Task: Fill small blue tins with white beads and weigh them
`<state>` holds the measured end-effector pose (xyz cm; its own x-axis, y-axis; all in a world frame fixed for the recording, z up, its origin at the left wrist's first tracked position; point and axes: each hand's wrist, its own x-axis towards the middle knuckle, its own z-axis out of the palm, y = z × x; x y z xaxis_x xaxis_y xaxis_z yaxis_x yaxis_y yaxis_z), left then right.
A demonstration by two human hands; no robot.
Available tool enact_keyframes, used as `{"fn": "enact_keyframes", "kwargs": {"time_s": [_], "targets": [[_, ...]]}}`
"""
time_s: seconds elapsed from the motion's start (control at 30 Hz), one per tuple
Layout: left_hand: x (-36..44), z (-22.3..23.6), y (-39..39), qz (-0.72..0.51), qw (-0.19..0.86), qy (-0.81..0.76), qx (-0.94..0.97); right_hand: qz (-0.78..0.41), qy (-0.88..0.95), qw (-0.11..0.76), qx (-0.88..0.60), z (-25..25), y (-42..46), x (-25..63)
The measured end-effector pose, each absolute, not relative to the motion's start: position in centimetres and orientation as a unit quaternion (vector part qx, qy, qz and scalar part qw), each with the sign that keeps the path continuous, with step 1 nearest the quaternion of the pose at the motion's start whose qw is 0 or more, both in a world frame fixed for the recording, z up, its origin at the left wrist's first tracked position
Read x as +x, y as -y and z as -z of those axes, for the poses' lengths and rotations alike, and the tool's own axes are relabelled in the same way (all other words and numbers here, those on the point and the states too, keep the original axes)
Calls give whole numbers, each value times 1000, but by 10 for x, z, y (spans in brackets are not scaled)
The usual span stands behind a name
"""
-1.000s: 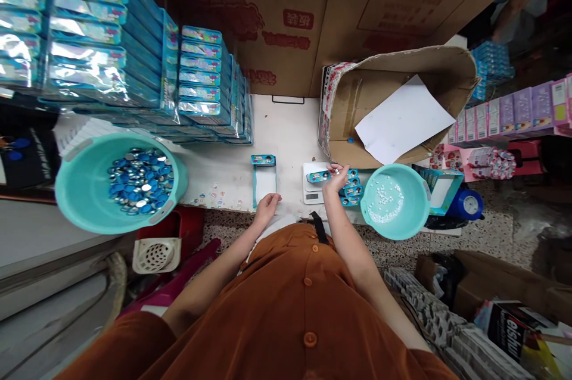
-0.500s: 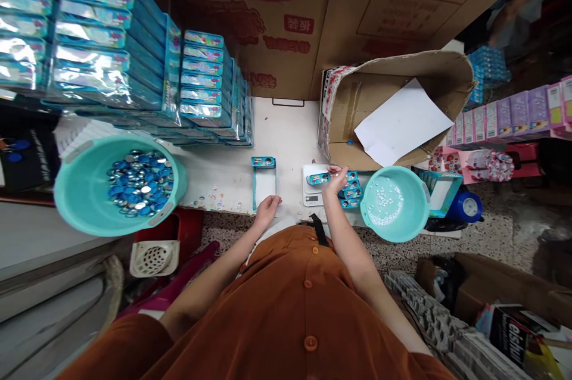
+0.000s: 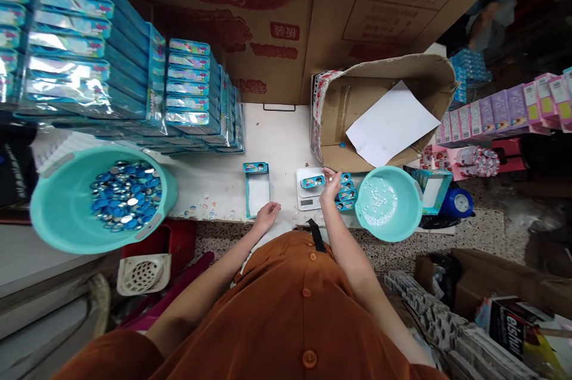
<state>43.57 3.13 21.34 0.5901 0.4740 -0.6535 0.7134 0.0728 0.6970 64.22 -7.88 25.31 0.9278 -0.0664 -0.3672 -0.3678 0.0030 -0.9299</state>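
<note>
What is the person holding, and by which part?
The right hand seems to pinch tiny white bits between fingertips; too small to be sure. The left hand holds nothing.

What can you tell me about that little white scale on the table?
This is a small digital scale, white and plastic-looking, with a flat, squarish platform and a dark display near its front edge; any reading is too small to make out. It sits flat on the white table, just in front of an open cardboard box. A small blue box lies on its platform, the right hand is directly beside that box, and a small pile of blue boxes stands to its right.
</note>
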Motion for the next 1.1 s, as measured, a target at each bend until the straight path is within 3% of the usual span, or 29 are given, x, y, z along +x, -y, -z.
{"fn": "enact_keyframes", "kwargs": {"time_s": [0.27, 0.63, 1.1], "targets": [[434, -217, -33, 118, 570, -441, 684, -164, -4, 608, -777, -252, 80, 628], [432, -217, -31, 117, 553, -442, 696, -115, 101, 510, -847, -245, 110, 625], [450, -203, 6, 191, 492, -355, 771, -121, -23, 605, -787, -271, 148, 623]]}}
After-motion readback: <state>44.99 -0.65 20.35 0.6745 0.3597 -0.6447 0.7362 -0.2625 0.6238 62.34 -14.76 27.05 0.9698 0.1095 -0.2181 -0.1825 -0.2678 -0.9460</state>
